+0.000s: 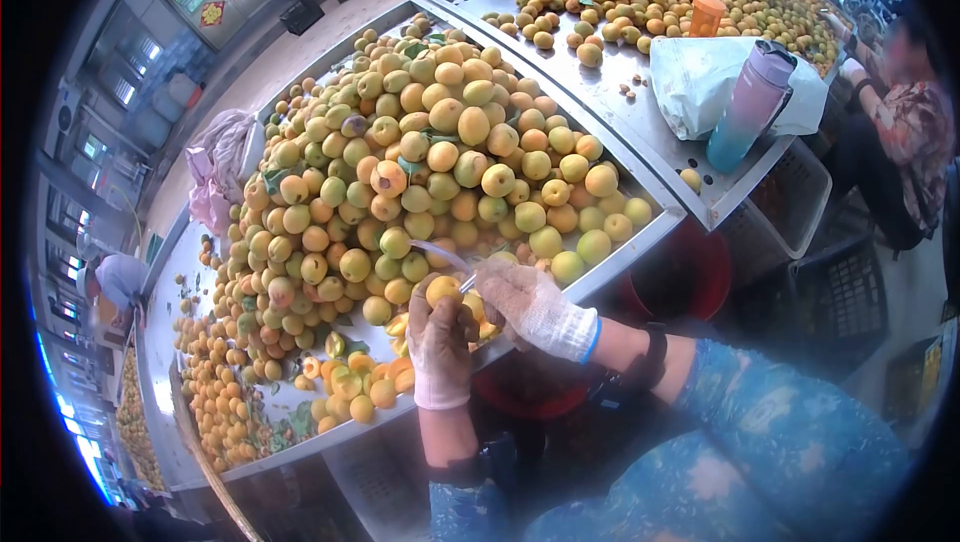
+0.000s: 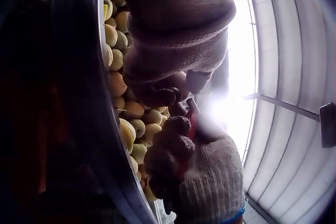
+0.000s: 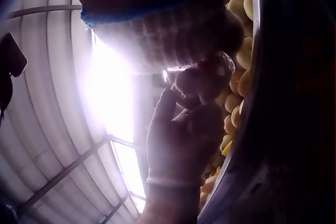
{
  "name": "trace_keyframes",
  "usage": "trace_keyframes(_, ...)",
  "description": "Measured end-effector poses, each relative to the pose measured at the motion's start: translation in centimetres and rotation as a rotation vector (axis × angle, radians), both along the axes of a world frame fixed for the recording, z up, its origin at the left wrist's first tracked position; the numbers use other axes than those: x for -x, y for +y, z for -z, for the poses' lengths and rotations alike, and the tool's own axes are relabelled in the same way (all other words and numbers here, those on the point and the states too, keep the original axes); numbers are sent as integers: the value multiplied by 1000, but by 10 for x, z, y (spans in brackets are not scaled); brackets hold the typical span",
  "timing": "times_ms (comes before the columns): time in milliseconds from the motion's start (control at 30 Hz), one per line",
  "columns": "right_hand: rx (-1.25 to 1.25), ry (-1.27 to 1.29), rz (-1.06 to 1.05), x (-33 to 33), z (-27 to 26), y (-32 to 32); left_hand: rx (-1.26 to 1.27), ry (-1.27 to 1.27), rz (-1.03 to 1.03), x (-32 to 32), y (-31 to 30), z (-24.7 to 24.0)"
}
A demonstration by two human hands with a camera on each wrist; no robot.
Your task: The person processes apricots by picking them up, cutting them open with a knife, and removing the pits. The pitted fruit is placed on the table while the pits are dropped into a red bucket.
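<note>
My gloved left hand (image 1: 442,350) pinches a yellow-orange apricot (image 1: 443,290) over the front edge of the metal table. Close against it, my gloved right hand (image 1: 533,308) grips a small red-handled tool (image 2: 192,120); its working end meets the left fingers and the fruit. I cannot tell what kind of tool it is. Halved apricots (image 1: 350,382) lie on the table to the left of my left hand. Behind both hands rises a large heap of whole apricots (image 1: 400,162). In the right wrist view the fingers are dark against bright light.
The table's metal rim (image 1: 630,250) runs just beyond my right hand. Below sits a red tub (image 1: 690,277). On the adjoining table are a purple-and-teal bottle (image 1: 750,107), a white plastic bag (image 1: 680,92) and more apricots. A wooden stick (image 1: 205,462) leans at the left; another person sits at right.
</note>
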State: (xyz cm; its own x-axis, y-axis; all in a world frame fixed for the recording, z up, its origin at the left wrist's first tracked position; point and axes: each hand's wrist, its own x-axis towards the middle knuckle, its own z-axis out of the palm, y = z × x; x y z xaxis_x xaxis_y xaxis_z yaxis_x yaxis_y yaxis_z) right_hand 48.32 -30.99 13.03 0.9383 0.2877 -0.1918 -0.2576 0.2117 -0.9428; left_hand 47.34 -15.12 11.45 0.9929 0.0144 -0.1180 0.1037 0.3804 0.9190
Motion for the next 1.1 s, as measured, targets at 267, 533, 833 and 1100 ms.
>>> trace_keyframes(267, 506, -453, 111, 1, 10, -5, -100, -75, -23, -1, -29, -2)
trace_keyframes(533, 777, -568, 123, 4, 5, 0, -272, -186, -121, 1, -28, 12)
trace_keyframes(833, 775, -456, 40, 16, 1, 17, -597, -271, -271, 12, -28, -7)
trace_keyframes(1100, 457, -536, -95, 11, 27, 18, -1021, -446, -203, 7, 3, 1)
